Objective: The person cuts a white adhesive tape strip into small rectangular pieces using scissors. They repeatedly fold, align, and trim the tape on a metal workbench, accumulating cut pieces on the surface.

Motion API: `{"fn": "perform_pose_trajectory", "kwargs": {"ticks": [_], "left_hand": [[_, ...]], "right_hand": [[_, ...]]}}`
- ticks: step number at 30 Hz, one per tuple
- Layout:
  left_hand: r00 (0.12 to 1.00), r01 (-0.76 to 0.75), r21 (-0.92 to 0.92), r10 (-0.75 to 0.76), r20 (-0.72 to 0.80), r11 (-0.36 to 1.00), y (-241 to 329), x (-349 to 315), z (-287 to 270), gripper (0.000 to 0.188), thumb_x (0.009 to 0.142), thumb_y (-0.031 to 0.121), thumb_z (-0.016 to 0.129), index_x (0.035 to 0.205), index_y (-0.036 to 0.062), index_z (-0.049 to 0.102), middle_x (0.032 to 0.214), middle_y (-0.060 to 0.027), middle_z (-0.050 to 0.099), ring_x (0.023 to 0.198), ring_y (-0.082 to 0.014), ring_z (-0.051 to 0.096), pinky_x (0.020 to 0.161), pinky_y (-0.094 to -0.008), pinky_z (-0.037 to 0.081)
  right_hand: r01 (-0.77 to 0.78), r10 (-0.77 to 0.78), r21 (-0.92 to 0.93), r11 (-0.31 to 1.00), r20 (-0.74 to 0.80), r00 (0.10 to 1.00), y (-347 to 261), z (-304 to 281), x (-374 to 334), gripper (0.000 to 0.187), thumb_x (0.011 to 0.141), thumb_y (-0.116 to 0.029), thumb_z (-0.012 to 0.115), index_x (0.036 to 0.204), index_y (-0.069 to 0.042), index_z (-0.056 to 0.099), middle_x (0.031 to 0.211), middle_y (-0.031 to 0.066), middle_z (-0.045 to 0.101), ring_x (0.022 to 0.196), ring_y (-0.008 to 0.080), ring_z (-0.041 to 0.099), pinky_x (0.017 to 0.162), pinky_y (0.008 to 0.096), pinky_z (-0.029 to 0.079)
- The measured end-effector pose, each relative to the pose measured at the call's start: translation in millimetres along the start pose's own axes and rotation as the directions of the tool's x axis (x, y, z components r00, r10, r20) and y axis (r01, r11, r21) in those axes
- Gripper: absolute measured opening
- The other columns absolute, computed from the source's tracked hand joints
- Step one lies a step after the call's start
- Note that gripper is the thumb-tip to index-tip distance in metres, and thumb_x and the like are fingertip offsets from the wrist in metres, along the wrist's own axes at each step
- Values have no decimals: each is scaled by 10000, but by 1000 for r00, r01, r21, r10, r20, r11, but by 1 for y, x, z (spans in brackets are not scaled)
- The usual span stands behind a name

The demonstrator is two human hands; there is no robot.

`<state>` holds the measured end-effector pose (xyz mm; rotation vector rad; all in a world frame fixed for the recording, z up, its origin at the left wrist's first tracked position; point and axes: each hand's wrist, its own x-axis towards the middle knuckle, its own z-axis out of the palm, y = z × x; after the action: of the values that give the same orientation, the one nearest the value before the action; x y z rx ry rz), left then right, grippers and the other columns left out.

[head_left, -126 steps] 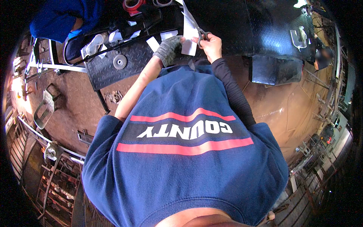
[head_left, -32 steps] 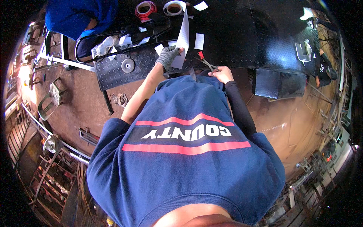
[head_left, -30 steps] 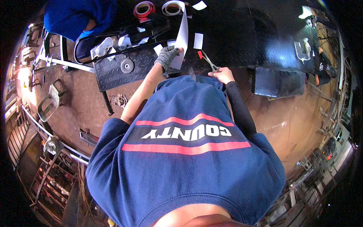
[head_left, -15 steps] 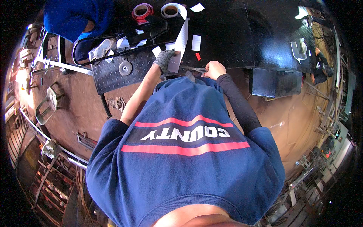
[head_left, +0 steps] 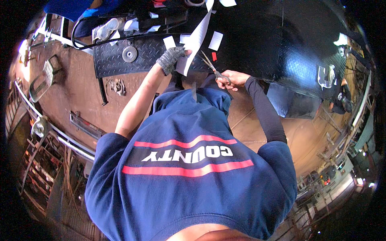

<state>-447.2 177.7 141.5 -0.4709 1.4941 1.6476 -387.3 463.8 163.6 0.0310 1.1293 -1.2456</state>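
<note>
A white strip (head_left: 197, 38) slants down from the far side of the counter (head_left: 249, 40) to the near edge, its lower part pinched in the grey-gloved left hand (head_left: 173, 57), its far end running out of view. The right hand (head_left: 233, 79), bare, is closed round the handles of scissors (head_left: 215, 72), whose blades, seemingly a little parted, point away from the body toward the strip without touching it.

Thin and gently curling, the strip should prove light and floppy, easily creased and apt to swing; a flat pinch by its edges, close to the loose end, would likely steady it best. The scissors look stiff and sure in the grip.

Between the hands and just beyond lie a red scrap (head_left: 214, 56) and a white slip (head_left: 216, 40); another slip (head_left: 169, 42) rests just past the left hand. Farther left sits a grey disc (head_left: 132, 55).

The counter's near edge passes beneath the strip's end, and the right hand hangs on the body's side of it, seemingly with room to swing sideways before a black box (head_left: 293, 100) at its right. Brown floor (head_left: 76, 96) spreads left of the left forearm.
</note>
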Motion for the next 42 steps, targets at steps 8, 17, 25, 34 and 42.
{"fn": "perform_pose_trajectory", "kwargs": {"ticks": [8, 17, 25, 34, 42], "left_hand": [[998, -55, 301, 65, -23, 952, 26, 1, -4, 330, 723, 377, 716, 799, 58, 682, 684, 9, 619, 596, -70, 511, 550, -234, 404], [993, -32, 391, 75, -95, 920, 46, -1, -6, 317, 738, 350, 716, 824, 47, 686, 697, -10, 636, 608, -82, 561, 581, -253, 454], [998, -49, 363, 60, -18, 931, 47, 1, -4, 351, 740, 378, 696, 829, 38, 680, 699, -6, 628, 614, -81, 558, 575, -247, 449], [995, -78, 298, 94, -41, 951, 41, 4, 0, 295, 755, 332, 685, 809, 43, 677, 667, 4, 609, 596, -68, 533, 551, -236, 440], [996, -67, 258, 79, -38, 964, 43, -2, 3, 314, 708, 347, 735, 792, 49, 681, 669, -4, 614, 592, -75, 536, 546, -237, 435]], "right_hand": [[27, -32, -115, 993, -40, 999, -35, -29, 22, 437, 766, -523, 620, 753, -95, 533, 616, -48, 454, 432, 21, 374, 340, 195, 282], [84, -151, -393, 916, -141, 978, -68, -33, 24, 448, 772, -496, 631, 684, -63, 558, 610, -47, 470, 552, 48, 421, 486, 217, 337], [73, -114, -314, 947, -115, 987, -95, -25, 7, 448, 770, -496, 634, 639, -91, 495, 527, -62, 396, 377, 30, 351, 334, 189, 266], [-30, -20, -323, 946, -150, 989, -93, -29, 4, 446, 768, -504, 632, 660, -87, 518, 515, -57, 398, 367, 31, 374, 322, 185, 287], [-55, -4, -336, 940, -173, 985, -89, -28, 7, 448, 765, -504, 635, 680, -78, 524, 538, -53, 411, 362, 33, 378, 318, 184, 305]]}}
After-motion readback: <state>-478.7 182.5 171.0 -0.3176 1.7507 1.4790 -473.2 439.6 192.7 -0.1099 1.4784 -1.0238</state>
